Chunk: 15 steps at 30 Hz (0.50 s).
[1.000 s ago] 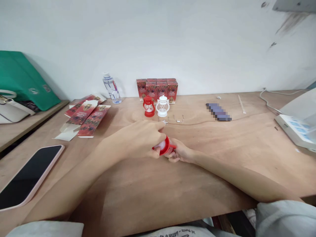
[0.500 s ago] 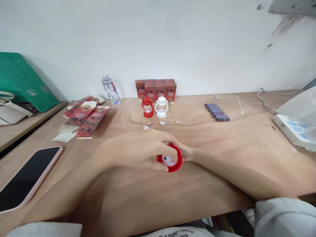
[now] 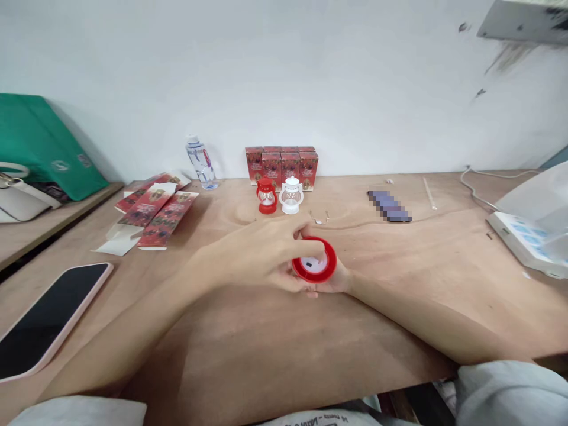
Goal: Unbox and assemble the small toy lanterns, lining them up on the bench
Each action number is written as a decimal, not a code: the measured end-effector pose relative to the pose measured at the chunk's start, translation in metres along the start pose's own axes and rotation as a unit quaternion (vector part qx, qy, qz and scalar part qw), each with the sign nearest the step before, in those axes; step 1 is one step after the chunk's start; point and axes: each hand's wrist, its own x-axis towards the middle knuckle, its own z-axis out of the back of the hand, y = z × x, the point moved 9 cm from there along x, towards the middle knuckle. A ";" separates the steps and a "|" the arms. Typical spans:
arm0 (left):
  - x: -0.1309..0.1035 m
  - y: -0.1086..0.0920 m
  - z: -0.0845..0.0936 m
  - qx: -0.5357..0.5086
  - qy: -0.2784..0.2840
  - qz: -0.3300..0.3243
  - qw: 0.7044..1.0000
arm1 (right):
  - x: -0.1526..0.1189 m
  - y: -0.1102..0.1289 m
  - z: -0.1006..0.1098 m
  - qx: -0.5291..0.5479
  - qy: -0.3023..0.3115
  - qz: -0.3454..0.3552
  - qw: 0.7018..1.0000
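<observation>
The left hand (image 3: 261, 251) and the right hand (image 3: 339, 279) meet in the middle, above the counter (image 3: 310, 355), and both are grasping one red round piece (image 3: 316, 268). The right hand supports it from behind and below, while the left hand takes it from the side, with one finger bent over the rim toward the pale disc inside. This disc carries a small dark rectangle. The open face of the piece is turned upward and toward the person.

Just beyond the hands lies a thin wire piece (image 3: 318, 222). Farther away, a red lantern (image 3: 267, 208) and a white lantern (image 3: 291, 206) stand upright, side by side, and behind them a group of red boxes (image 3: 290, 163) is placed by the wall.

Beyond the left hand, toward its left, there are some red cartons (image 3: 166, 222) lying in a pile, and a clear bottle (image 3: 202, 164) behind them. A phone (image 3: 53, 322) lies to the left of the left forearm. Beyond the right hand, to its right, a pixelated dark object (image 3: 390, 207) rests on the counter, with a pale strip (image 3: 429, 194) near it.
</observation>
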 end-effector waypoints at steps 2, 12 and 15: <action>0.001 0.004 0.004 0.031 -0.032 0.005 0.999 | 0.000 0.004 -0.005 0.014 0.019 0.010 1.000; 0.003 0.014 -0.001 0.088 -0.060 0.001 0.994 | 0.002 0.002 -0.014 0.031 0.012 -0.025 0.999; 0.001 0.015 -0.002 0.047 -0.051 -0.009 0.998 | 0.000 0.001 -0.018 0.015 0.013 -0.043 0.999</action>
